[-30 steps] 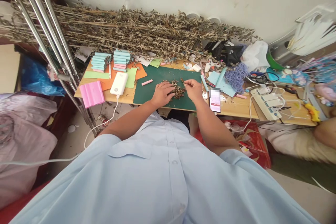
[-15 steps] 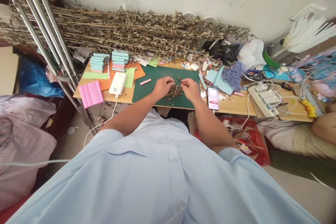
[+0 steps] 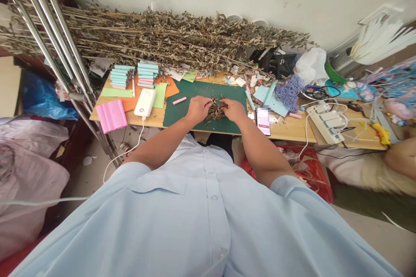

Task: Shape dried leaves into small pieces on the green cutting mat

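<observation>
On the green mat (image 3: 182, 117) lies a small heap of crumbled dried leaves (image 3: 215, 111). My left hand (image 3: 199, 108) is at the heap's left side, its fingers pinched at the leaves. My right hand (image 3: 232, 109) is at the right side, thumb and fingers pressed together around a bit of dried leaf. A pink paper roll (image 3: 180, 101) rests on the mat to the left of my left hand. Behind the mat a long pile of dried leafy stems (image 3: 156, 37) stretches along the wall.
Left are stacked blue rolls (image 3: 147, 69), a white power bank (image 3: 144, 103) with cable and pink folded paper (image 3: 111, 116). Right are a phone (image 3: 263, 121), purple yarn (image 3: 288, 91) and a power strip (image 3: 326, 123). Metal crutches (image 3: 61, 47) stand left. Another person's arm (image 3: 403, 156) shows far right.
Both hands have shifted slightly and sit at the leaf heap, with my left hand a little further left. The whole view has moved very slightly.
</observation>
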Demonstrator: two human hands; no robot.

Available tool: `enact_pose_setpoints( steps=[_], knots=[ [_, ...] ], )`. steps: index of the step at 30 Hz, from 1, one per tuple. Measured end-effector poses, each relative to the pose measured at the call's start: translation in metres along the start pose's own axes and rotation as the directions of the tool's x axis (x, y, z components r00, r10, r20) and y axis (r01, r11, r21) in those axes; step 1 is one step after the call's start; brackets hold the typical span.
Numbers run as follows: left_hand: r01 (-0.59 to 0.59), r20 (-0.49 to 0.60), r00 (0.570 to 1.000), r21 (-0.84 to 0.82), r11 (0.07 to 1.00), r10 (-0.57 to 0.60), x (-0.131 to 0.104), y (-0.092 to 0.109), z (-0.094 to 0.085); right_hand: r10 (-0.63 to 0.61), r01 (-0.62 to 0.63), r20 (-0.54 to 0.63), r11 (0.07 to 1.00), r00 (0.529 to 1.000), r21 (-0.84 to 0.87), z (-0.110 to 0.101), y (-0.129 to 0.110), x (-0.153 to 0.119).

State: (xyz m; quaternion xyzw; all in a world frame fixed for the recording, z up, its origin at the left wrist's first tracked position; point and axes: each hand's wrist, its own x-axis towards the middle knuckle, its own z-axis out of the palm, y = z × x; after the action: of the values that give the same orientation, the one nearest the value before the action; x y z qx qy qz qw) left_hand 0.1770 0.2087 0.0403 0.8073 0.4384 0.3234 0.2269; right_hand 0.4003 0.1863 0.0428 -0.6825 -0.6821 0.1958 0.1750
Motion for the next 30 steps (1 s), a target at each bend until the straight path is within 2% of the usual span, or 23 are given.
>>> enact_pose_setpoints(
  steps=[3,7,10,13,15,18,21,26,30],
  knots=[
    [-0.005,-0.003,1.0,0.007,1.0,0.005,-0.002,-0.001,0.001,0.009,-0.007,-0.059,0.999,0.998,0.04,0.003,0.004,0.001],
    [0.003,-0.01,1.0,-0.027,1.0,-0.003,0.0,0.0,0.001,0.052,0.013,-0.199,0.95,0.979,0.313,0.008,0.011,0.004],
    [-0.008,0.002,1.0,-0.104,0.995,0.009,0.004,0.005,0.003,0.146,0.008,-0.241,0.841,0.959,0.541,0.011,0.005,0.005],
    [-0.001,0.019,1.0,-0.225,0.974,0.005,0.01,0.012,0.007,0.215,0.026,-0.262,0.724,0.941,0.689,0.015,-0.011,0.001],
    [0.055,0.034,0.998,-0.34,0.939,-0.046,0.014,0.016,0.012,0.257,0.039,-0.271,0.655,0.927,0.754,0.018,-0.024,-0.003],
    [0.169,0.071,0.985,-0.521,0.836,-0.155,0.017,0.018,0.019,0.319,0.017,-0.247,0.581,0.915,0.814,0.023,-0.038,-0.009],
    [0.197,0.069,0.978,-0.591,0.783,-0.195,0.016,0.016,0.022,0.335,-0.023,-0.224,0.599,0.915,0.8,0.025,-0.043,-0.013],
    [0.221,0.061,0.972,-0.542,0.811,-0.225,0.013,0.017,0.019,0.285,-0.045,-0.225,0.706,0.932,0.707,0.028,-0.041,-0.016],
    [0.237,0.084,0.971,-0.501,0.833,-0.225,0.013,0.022,0.014,0.31,-0.057,-0.263,0.738,0.914,0.672,0.037,-0.042,-0.015]
  ],
)
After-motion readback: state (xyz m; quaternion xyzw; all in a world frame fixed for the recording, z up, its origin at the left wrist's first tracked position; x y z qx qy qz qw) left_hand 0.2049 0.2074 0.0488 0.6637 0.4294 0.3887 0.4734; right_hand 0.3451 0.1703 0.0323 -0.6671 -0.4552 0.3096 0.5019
